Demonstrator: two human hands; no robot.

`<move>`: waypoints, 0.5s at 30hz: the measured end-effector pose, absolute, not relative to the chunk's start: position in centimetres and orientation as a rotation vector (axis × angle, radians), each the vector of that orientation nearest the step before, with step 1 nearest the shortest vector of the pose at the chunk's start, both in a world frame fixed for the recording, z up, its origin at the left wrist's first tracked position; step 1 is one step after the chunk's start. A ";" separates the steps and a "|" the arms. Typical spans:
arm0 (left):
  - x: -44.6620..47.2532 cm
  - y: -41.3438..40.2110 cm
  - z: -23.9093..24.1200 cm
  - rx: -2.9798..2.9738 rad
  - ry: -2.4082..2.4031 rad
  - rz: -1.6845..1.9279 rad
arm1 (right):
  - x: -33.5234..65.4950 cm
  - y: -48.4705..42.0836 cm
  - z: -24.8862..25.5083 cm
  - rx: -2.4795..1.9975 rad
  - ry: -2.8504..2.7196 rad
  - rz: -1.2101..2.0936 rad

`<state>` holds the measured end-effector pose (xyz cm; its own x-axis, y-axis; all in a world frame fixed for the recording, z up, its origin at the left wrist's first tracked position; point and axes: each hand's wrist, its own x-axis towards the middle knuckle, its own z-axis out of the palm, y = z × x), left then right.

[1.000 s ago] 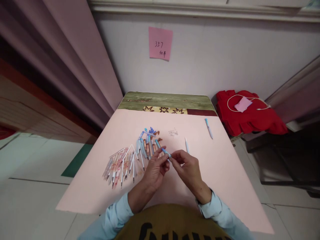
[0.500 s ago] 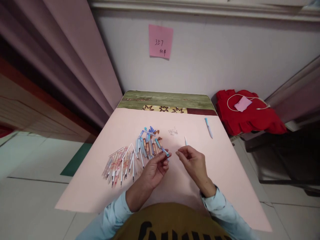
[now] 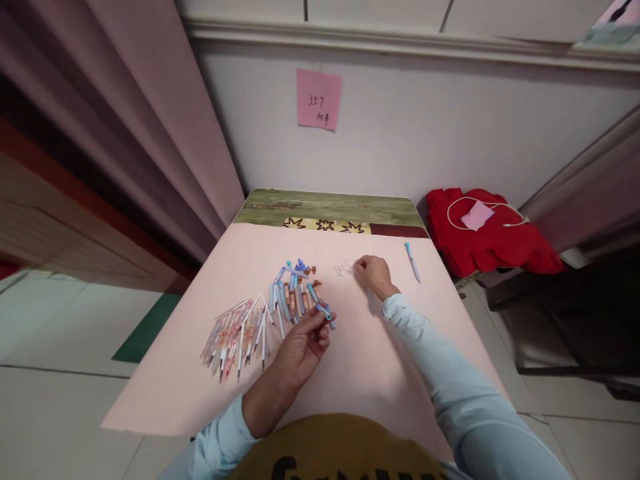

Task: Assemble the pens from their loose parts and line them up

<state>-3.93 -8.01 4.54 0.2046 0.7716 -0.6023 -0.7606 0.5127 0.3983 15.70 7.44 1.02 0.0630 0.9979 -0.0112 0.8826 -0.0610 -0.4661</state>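
My left hand (image 3: 303, 350) is closed on a short blue pen barrel (image 3: 324, 311), its open end pointing to the right. My right hand (image 3: 376, 275) reaches farther forward, fingertips pinched at the edge of a small pile of thin springs (image 3: 342, 269); whatever is between them is too small to make out. Just beyond my left hand lie blue and brown pen barrels (image 3: 295, 299), with small blue clicker caps (image 3: 301, 266) behind them. Left of these, clear pen tubes and white refills (image 3: 239, 337) lie in a heap.
A whole blue pen (image 3: 413, 262) lies at the table's right side. Pink paper (image 3: 190, 400) covers most of the table. A red cushion (image 3: 490, 243) with a white cable stands beyond the right edge, a curtain (image 3: 200, 133) on the left.
My right hand has moved forward, away from my left hand, to the springs. My left hand still holds the pen barrel. The view has tilted up slightly.
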 end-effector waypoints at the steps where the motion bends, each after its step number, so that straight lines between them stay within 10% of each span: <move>1: -4.0 -8.0 4.6 0.022 0.853 1.075 | 15.3 7.8 0.8 -2.025 -1.890 0.492; 15: -3.5 -8.1 6.0 0.149 0.830 1.138 | 13.7 9.4 -0.9 -2.175 -1.956 0.564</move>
